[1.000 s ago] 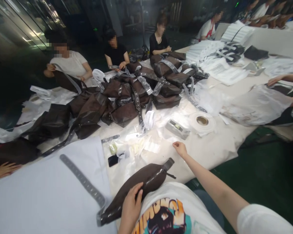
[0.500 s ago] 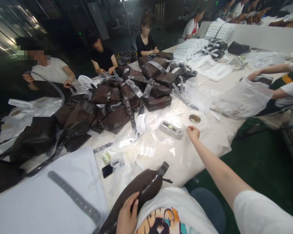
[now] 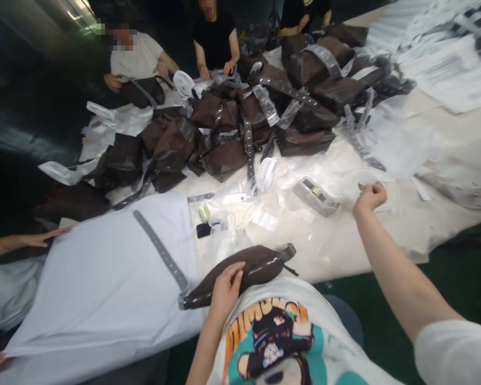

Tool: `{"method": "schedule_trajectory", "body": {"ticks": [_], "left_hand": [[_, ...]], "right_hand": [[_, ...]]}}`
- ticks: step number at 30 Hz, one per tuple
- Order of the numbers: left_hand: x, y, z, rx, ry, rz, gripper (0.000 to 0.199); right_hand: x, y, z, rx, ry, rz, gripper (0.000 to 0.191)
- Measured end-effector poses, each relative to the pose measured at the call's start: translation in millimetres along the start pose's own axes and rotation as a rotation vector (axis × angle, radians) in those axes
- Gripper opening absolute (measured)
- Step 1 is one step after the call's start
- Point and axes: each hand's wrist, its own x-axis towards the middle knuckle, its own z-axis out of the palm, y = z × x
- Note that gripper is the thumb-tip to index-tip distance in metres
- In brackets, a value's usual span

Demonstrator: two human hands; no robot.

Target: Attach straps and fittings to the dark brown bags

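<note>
The left hand [image 3: 227, 283] lies on a dark brown bag [image 3: 258, 262] at the lower centre of the frame, its fingers loosely bent over the surface rather than clenched. The bag lies lengthwise along the near edge of the cream-covered table [image 3: 320, 256], against the person's printed shirt [image 3: 272, 342]. Its grey studded strap [image 3: 160, 249] runs toward the upper left across a pale sheet [image 3: 116, 278]. At the right, the right hand [image 3: 372, 197] is over a white roll [image 3: 389, 187], fingers curled in; whether they grip anything cannot be told. Left of that hand is a grey dispenser [image 3: 316, 196], with a small white fan [image 3: 265, 174] farther left. A black object [image 3: 203, 230] sits above the bag in the frame. A pile of brown bags [image 3: 224, 160] stretches across the upper middle, and a person in white [image 3: 138, 56] at the upper left handles a dark bag [image 3: 142, 92].
</note>
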Motion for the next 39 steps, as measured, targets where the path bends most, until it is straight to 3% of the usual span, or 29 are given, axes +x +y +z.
{"method": "schedule_trajectory", "body": {"ticks": [2,4,6,8,10,13,16,18,21,23,25,28,31,35,39], "left_hand": [[4.9,8.7,2.4,-0.137,0.016,-0.046,0.032],[12.1,22.1,4.1,-0.284,0.010,-0.078,0.032],[20.0,40.6,4.2,-0.419,-0.005,-0.077,0.032],[26.2,61.8,2.9,-0.548,-0.036,-0.065,0.035],[29.3,81.4,1.9,-0.690,-0.089,-0.076,0.042],[28.7,99.2,4.3,-0.917,-0.183,-0.130,0.053],[25.2,101.3,10.4,-1.101,-0.243,-0.158,0.061],[22.5,97.9,12.6,-1.077,-0.153,-0.110,0.068],[19.1,92.3,8.6,-0.740,0.091,0.057,0.083],[17.6,89.6,3.4,-0.500,0.117,0.126,0.060],[17.0,86.6,0.1,-0.412,0.068,0.125,0.029],[16.7,79.2,1.1,-0.496,0.013,0.090,0.030],[16.7,68.0,3.3,-0.512,-0.009,0.076,0.030],[17.8,48.3,1.7,-0.481,0.105,-0.039,0.032],[16.1,23.8,5.2,-0.565,0.190,-0.119,0.036]], "right_hand": [[-40.8,-18.2,-11.1,0.283,-0.173,0.025,0.008],[-96.7,-36.6,-26.1,0.590,-0.541,0.118,0.018],[-155.6,-53.3,-41.9,0.707,-0.848,0.212,0.027],[-205.4,-68.2,-55.8,0.771,-1.022,0.313,0.028],[-240.7,-80.7,-66.3,0.820,-1.108,0.421,0.026],[-270.2,-91.0,-75.9,0.850,-1.196,0.556,0.025],[-283.5,-91.3,-81.9,0.817,-1.322,0.621,0.023],[-286.8,-90.0,-85.3,0.727,-1.442,0.609,0.023],[-285.1,-92.4,-87.3,0.528,-1.587,0.491,0.027],[-282.1,-98.5,-85.5,0.460,-1.575,0.361,0.029],[-280.7,-107.5,-81.7,0.448,-1.494,0.200,0.032],[-283.2,-120.7,-75.0,0.460,-1.405,-0.018,0.034],[-283.2,-121.0,-66.9,0.506,-1.350,-0.130,0.033],[-266.5,-86.9,-61.2,0.452,-1.102,-0.184,0.036],[-256.4,-25.9,-80.9,0.122,-0.827,-0.248,0.044]]}}
